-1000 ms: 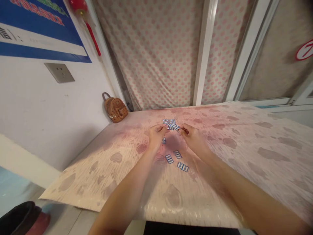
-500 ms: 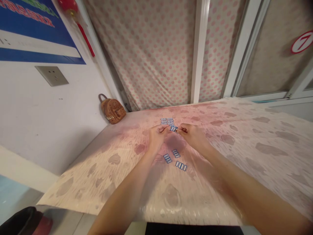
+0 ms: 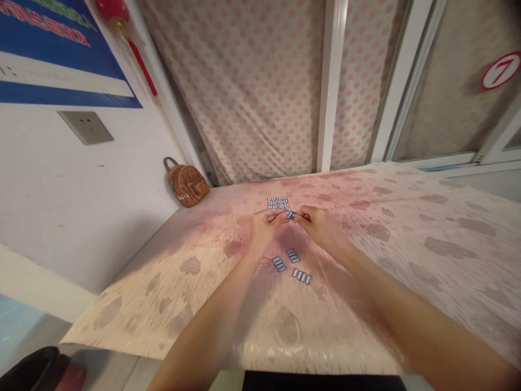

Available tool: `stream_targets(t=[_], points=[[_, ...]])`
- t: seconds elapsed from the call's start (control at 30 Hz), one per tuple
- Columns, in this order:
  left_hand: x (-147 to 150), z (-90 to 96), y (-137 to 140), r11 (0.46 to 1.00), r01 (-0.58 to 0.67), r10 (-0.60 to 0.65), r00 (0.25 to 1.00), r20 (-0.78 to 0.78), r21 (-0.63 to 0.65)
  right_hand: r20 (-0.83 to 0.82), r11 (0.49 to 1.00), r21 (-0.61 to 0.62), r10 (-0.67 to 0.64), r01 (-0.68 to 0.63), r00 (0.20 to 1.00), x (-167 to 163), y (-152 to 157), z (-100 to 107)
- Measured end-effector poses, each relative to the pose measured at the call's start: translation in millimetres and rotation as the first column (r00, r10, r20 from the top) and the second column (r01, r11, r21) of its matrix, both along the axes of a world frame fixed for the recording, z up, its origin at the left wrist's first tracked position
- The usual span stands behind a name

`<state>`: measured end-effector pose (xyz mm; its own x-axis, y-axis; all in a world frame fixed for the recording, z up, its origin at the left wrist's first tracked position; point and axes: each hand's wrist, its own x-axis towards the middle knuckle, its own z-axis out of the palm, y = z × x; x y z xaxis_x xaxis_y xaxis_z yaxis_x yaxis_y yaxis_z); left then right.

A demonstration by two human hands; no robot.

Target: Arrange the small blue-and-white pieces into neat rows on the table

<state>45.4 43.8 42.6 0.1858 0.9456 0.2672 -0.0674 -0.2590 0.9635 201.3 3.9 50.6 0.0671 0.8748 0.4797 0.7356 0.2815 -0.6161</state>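
Observation:
Both hands meet above the middle of the table, pinching one small blue card with white stripes [image 3: 290,215] between them. My left hand [image 3: 265,222] has its thumb and fingers closed on the card's left side. From the right, my right hand [image 3: 315,220] grips the other edge with its fingertips, which partly cover it. Closer to me lie three similar striped cards: a left one [image 3: 279,264], an upper one [image 3: 293,255] and a right one [image 3: 302,276]. Just beyond my left hand, several more cards [image 3: 277,202] lie in neat rows.
A patterned plastic cloth [image 3: 195,304] covers the table. At its far left corner, a small brown backpack-shaped bag [image 3: 188,184] leans by the wall. A dotted curtain [image 3: 260,98] hangs behind the table, and a wall socket [image 3: 86,127] is on the left.
My left hand has shifted slightly right, closer to my right hand. The held card has turned a little and shows less of its face. The cards on the table have stayed put.

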Motion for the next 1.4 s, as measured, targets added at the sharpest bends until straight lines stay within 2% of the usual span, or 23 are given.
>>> stream_targets(t=[0.13,0.23,0.37,0.5,0.67,0.83,0.93,1.03,1.1,1.17,1.23,1.3,1.4], points=[[1,1.2,-1,1.0,-0.003,0.003,1.0,0.005,-0.011,-0.022,1.0,-0.007,-0.012,0.011,1.0,-1,0,-2],[0,2.2,-1,0.999,-0.037,0.038,0.999,0.034,-0.029,-0.029,0.997,0.073,-0.027,0.029,0.999,0,2,-5],[-2,4.7,-2,0.995,-0.052,0.053,0.998,0.02,-0.081,0.118,0.986,0.147,0.067,-0.084,0.991,2,7,-10],[-4,6.4,-4,0.995,-0.049,0.049,0.999,0.003,-0.088,0.181,0.982,0.156,0.078,-0.106,0.98,3,7,-10],[-3,5.0,-4,0.993,-0.042,0.043,0.999,0.005,-0.108,0.186,0.986,0.149,0.044,-0.072,0.982,0,4,-5],[-3,4.6,-3,0.991,-0.064,0.066,0.998,0.01,-0.12,0.196,0.978,0.185,0.063,-0.1,0.979,-2,3,-4],[-5,6.0,-1,0.991,-0.085,0.085,0.996,0.003,-0.102,0.133,0.981,0.174,0.066,-0.089,0.989,0,5,-5],[-11,6.7,5,0.984,-0.155,0.156,0.988,0.006,-0.085,0.059,0.993,0.086,0.08,-0.085,0.995,3,6,-5],[-15,5.8,10,0.975,-0.206,0.209,0.978,0.021,-0.084,0.12,0.981,-0.065,0.187,-0.18,0.975,3,5,-7],[-18,4.2,15,0.97,-0.227,0.231,0.972,0.043,-0.085,0.202,0.925,-0.247,0.34,-0.288,0.919,1,4,-10],[-19,2.9,18,0.967,-0.235,0.24,0.97,0.046,-0.096,0.257,0.863,-0.377,0.446,-0.336,0.858,-3,2,-13],[-20,2.8,20,0.964,-0.241,0.246,0.969,0.038,-0.109,0.299,0.837,-0.438,0.479,-0.327,0.825,-6,0,-17],[-21,5.2,21,0.962,-0.246,0.252,0.967,0.041,-0.118,0.353,0.836,-0.466,0.476,-0.291,0.805,-9,0,-21]])
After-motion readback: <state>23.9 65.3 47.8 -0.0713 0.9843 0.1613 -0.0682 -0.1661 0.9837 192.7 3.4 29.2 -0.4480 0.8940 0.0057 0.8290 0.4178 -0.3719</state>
